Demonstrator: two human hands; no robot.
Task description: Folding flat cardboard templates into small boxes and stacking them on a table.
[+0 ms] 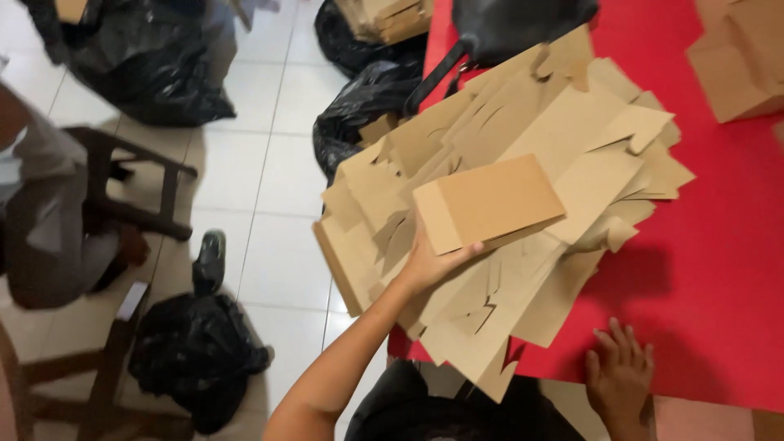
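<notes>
My left hand (429,263) grips the lower left corner of a flat folded brown cardboard box (490,202), held just above a big messy pile of flat cardboard box blanks (572,122). The pile lies on the red table (719,245) and overhangs its left edge. My right hand (619,374) rests flat on the table's near edge, fingers spread, holding nothing.
A black bag (514,20) sits at the table's far end, and folded brown boxes (739,61) lie at the far right. Black rubbish bags (196,359) holding cardboard stand on the white tiled floor. Another person (49,220) sits on a wooden chair at left.
</notes>
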